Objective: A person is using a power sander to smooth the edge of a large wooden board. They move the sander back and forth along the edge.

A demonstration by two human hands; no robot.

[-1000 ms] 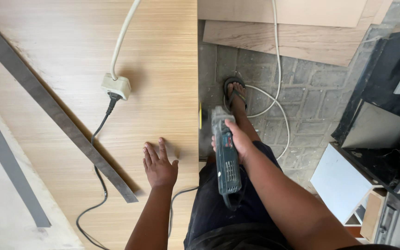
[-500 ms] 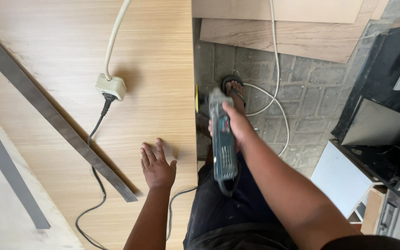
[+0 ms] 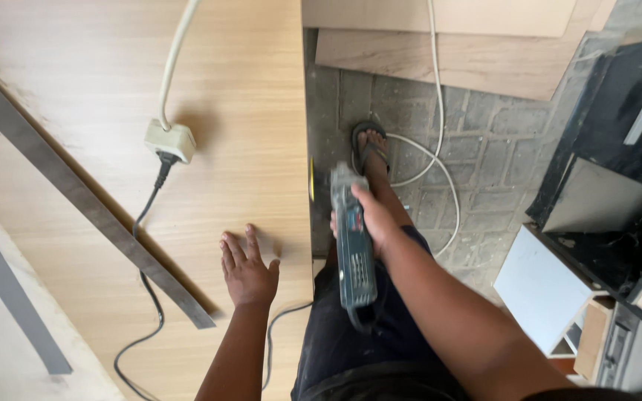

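Far left: a pale board (image 3: 9, 349) carries a short grey strip (image 3: 5, 289). Beside it lies a large light-wood panel (image 3: 247, 96), crossed diagonally by a long grey metal straightedge (image 3: 76, 200). On the panel rests a cream socket block (image 3: 170, 139); its cream cable (image 3: 176, 52) runs off the top edge, and a black plug lead (image 3: 146, 245) trails down toward the lower edge.

Centre: the left hand (image 3: 247, 271) lies flat on the panel close to its right edge, palm down, fingers spread apart and holding nothing. Just right of that edge the right hand (image 3: 371, 219) is clamped round the body of a blue-green angle grinder (image 3: 352, 245), whose head points away from the person, beside the panel's edge; a sliver of yellow shows at that edge. Whether the tool touches the wood cannot be told. Below it, dark shorts (image 3: 380, 349); ahead of it, a sandalled foot (image 3: 369, 145) on grey paving (image 3: 484, 141), with a white cable (image 3: 432, 148) looping past.

Right: wooden boards (image 3: 469, 59) lie at the top; dark panels (image 3: 618, 148) lean above a white open-fronted box (image 3: 540, 286), its contents not discernible.

Compared with half a second earlier, the grinder sits a little nearer the person along the edge; the left hand remains flat in much the same spot.
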